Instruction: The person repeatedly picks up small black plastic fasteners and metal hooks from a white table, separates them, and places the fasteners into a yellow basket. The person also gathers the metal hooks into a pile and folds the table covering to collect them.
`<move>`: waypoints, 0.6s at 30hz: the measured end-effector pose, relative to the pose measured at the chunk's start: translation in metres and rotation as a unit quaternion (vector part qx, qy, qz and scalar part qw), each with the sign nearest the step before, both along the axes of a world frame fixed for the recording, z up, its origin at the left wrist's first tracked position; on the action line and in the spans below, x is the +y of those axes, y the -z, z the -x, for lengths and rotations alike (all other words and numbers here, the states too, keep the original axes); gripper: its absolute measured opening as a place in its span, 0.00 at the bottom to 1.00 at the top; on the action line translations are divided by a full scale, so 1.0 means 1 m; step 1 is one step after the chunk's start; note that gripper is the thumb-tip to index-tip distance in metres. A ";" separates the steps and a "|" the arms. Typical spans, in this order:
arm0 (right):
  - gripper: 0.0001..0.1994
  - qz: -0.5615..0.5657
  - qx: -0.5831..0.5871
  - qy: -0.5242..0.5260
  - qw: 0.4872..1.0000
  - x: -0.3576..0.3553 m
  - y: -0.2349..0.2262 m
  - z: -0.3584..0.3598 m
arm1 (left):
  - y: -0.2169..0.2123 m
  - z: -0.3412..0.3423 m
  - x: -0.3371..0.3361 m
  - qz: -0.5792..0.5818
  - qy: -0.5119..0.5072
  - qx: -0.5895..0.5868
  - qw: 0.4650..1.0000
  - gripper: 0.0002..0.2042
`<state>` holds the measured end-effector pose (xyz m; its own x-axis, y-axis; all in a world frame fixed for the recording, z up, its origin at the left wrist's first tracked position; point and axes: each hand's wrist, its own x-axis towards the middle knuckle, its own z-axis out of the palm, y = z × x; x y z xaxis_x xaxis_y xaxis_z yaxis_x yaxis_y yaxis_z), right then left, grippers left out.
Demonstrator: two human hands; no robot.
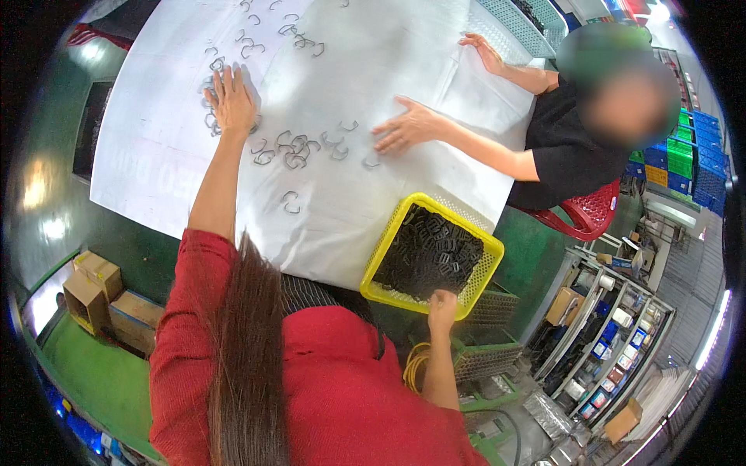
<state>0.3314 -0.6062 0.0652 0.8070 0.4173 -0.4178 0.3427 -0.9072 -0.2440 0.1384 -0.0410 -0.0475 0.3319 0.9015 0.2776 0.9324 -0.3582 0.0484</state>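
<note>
My left hand (pixel 231 101) lies flat with fingers spread on the white-covered table (pixel 179 163), over a group of small dark C-shaped clips (pixel 211 120) that it partly hides. Closer to me, a loose cluster of the same clips (pixel 294 151) lies on the cover. At the table's near right corner stands a yellow plastic basket (pixel 388 241) holding a heap of dark clips (pixel 427 252). My right hand (pixel 443 308) is closed at the basket's near rim, its fingertips partly hidden.
Across the right side, a co-worker on a red chair (pixel 587 213) has one hand (pixel 409 126) beside the clips and another (pixel 483 53) farther off. A light blue basket (pixel 517 27) stands at the far right. Cardboard boxes (pixel 97 287) sit lower left; shelving (pixel 614 342) stands right.
</note>
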 end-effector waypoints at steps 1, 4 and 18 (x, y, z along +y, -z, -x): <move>0.09 0.007 -0.003 0.001 1.000 0.004 -0.004 -0.003 | -0.006 0.003 -0.011 -0.042 0.035 -0.057 0.997 0.22; 0.08 0.007 -0.022 0.001 1.000 0.019 -0.015 -0.007 | 0.013 -0.015 -0.066 -0.046 0.237 -0.235 0.942 0.21; 0.07 0.004 -0.035 -0.010 0.999 0.038 -0.042 0.013 | 0.020 -0.070 -0.091 0.121 0.238 -0.046 0.963 0.24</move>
